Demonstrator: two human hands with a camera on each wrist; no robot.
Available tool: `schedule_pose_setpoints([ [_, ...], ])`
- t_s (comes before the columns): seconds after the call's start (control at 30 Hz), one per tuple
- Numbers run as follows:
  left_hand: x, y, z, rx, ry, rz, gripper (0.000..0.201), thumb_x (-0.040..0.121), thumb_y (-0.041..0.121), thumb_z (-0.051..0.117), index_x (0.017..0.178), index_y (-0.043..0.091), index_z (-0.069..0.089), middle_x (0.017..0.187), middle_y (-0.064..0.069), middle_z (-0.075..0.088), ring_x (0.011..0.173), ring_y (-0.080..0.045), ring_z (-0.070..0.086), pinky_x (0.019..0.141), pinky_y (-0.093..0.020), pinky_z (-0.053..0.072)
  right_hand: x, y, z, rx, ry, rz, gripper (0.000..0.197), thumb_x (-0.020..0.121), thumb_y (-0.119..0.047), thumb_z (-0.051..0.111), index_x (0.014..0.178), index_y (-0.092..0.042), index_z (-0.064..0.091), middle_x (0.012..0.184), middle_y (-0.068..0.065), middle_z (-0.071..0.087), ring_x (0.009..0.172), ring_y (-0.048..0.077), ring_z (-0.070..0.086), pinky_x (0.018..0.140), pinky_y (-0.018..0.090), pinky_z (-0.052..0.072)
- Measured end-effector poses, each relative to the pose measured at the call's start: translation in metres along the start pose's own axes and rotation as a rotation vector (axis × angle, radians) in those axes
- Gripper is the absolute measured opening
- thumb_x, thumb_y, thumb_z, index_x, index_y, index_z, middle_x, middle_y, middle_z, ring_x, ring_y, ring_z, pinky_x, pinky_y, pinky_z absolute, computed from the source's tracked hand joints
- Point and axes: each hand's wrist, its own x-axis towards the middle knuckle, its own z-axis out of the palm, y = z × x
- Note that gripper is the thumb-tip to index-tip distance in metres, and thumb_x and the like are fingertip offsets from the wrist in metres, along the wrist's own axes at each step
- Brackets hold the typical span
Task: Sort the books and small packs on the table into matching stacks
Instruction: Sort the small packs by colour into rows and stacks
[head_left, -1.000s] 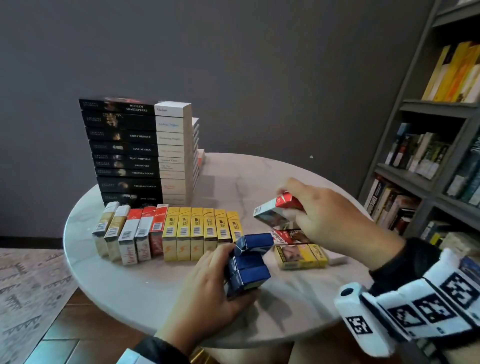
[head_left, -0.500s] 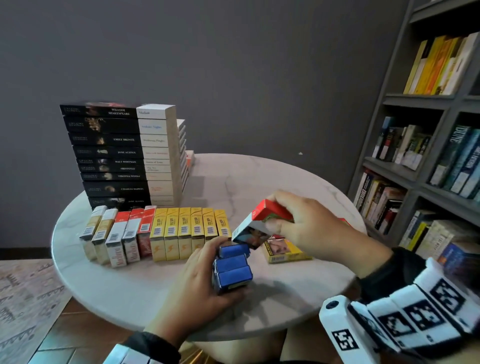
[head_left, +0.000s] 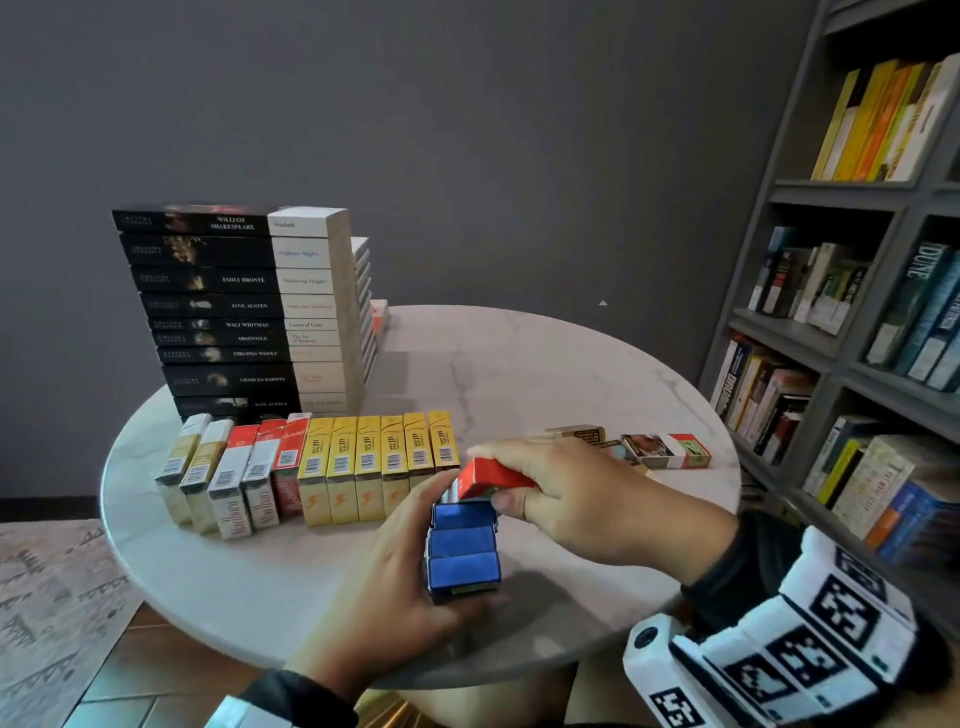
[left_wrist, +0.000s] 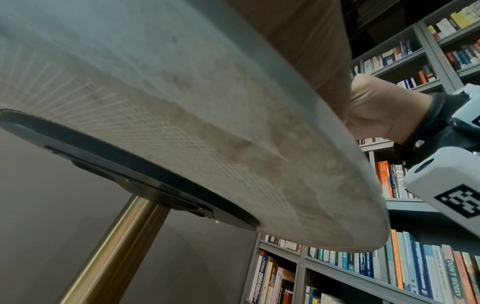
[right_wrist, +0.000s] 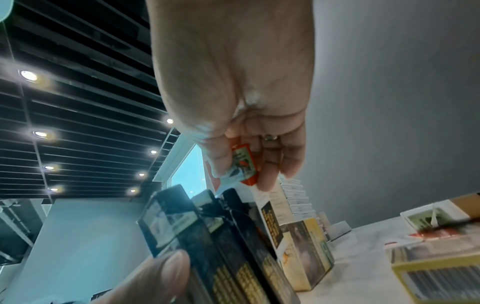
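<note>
Around your surface (head_left: 545, 374), a round pale marble top, you have a dark grey wall (head_left: 467, 130) behind. To your right stands a grey bookcase (head_left: 841, 192), its shelves packed with upright books; a run of yellow and orange spines (head_left: 878, 119) fills the top shelf. Lower left, a patterned rug (head_left: 47, 613) lies on brown floor tiles (head_left: 130, 670). From beneath, the top shows a mesh-textured underside (left_wrist: 182, 123), a dark mounting plate (left_wrist: 130, 164) and a brass column (left_wrist: 111, 253). Overhead, a dark slatted ceiling (right_wrist: 78, 102) carries small round lights (right_wrist: 28, 75).
</note>
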Motion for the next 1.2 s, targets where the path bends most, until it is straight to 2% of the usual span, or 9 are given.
schedule_pose_setpoints([
  [0.17,-0.002,-0.002,0.000,-0.045,0.031,-0.012,0.068,0.052,0.048,0.075,0.105,0.060,0.035,0.094,0.017,0.059,0.084,-0.006,0.060,0.072,-0.022,0.049,0.005,0.008,-0.002,0.129,0.095,0.012,0.041,0.097,-0.033,0.044,0.136,-0.023,0.050,0.126,-0.005,0.060,0.100,-0.002,0.055,0.089,0.013,0.041],
  [0.27,-0.002,-0.006,-0.001,-0.079,0.050,-0.032,0.066,0.054,0.044,0.077,0.107,0.052,0.038,0.093,0.015,0.062,0.081,-0.008,0.062,0.071,-0.029,0.052,0.008,0.026,-0.012,0.200,0.352,0.055,0.050,0.092,0.005,0.041,0.130,-0.023,0.054,0.115,-0.008,0.059,0.100,0.006,0.057,0.093,0.018,0.043],
  [0.37,-0.002,-0.006,-0.002,-0.076,0.053,-0.039,0.066,0.053,0.047,0.076,0.106,0.054,0.037,0.095,0.017,0.062,0.085,-0.007,0.062,0.074,-0.028,0.051,0.002,0.042,-0.027,0.020,0.383,0.170,0.068,0.076,0.020,0.033,0.125,-0.018,0.060,0.117,-0.013,0.052,0.117,-0.001,0.043,0.094,-0.003,0.024],
  [0.43,-0.001,-0.005,-0.002,-0.074,0.052,-0.049,0.066,0.052,0.050,0.076,0.106,0.055,0.037,0.096,0.020,0.061,0.086,-0.005,0.062,0.074,-0.027,0.051,-0.005,0.058,-0.033,-0.031,0.371,0.259,0.066,0.075,0.021,0.034,0.124,-0.014,0.061,0.117,-0.010,0.059,0.131,0.001,0.036,0.106,0.009,0.018],
  [0.57,-0.002,-0.005,-0.002,-0.079,0.040,-0.076,0.068,0.051,0.053,0.076,0.106,0.056,0.036,0.096,0.023,0.061,0.089,-0.004,0.062,0.076,-0.029,0.053,-0.020,0.088,-0.034,-0.039,0.342,0.406,0.050,0.082,0.009,0.043,0.122,-0.012,0.063,0.118,-0.001,0.066,0.129,0.012,0.045,0.101,0.014,0.023],
  [0.7,-0.002,-0.001,-0.002,-0.095,0.015,-0.088,0.067,0.050,0.051,0.074,0.104,0.059,0.036,0.097,0.022,0.061,0.089,-0.005,0.062,0.075,-0.028,0.053,-0.027,0.121,-0.031,-0.151,0.234,0.506,0.041,0.089,-0.008,0.049,0.127,-0.019,0.060,0.153,0.001,0.030,0.138,0.018,0.033,0.111,0.024,0.021],
  [0.87,-0.002,0.003,-0.003,-0.118,0.016,-0.090,0.063,0.051,0.046,0.075,0.103,0.056,0.040,0.095,0.014,0.063,0.082,-0.010,0.064,0.073,-0.030,0.053,-0.028,0.158,-0.032,-0.156,0.215,0.706,0.054,0.099,-0.024,0.039,0.150,-0.019,0.022,0.144,0.012,0.045,0.130,0.028,0.043,0.106,0.034,0.036],
  [1.07,-0.001,0.008,-0.005,-0.079,0.022,-0.102,0.064,0.048,0.051,0.074,0.099,0.062,0.038,0.097,0.018,0.064,0.080,-0.005,0.064,0.067,-0.017,0.049,-0.022,0.196,-0.029,-0.360,-0.029,0.763,0.057,0.099,-0.046,0.032,0.150,-0.030,0.015,0.160,-0.002,0.006,0.147,0.025,0.000,0.116,0.054,-0.001],
  [1.2,-0.001,0.011,-0.006,-0.068,0.016,-0.094,0.070,0.057,0.025,0.086,0.096,0.061,0.041,0.092,0.013,0.067,0.074,-0.007,0.066,0.063,-0.010,0.047,-0.019,0.204,-0.025,-0.298,-0.061,0.702,0.057,0.099,-0.043,0.036,0.150,-0.026,0.018,0.159,-0.003,0.011,0.145,0.026,0.011,0.117,0.042,0.016],
])
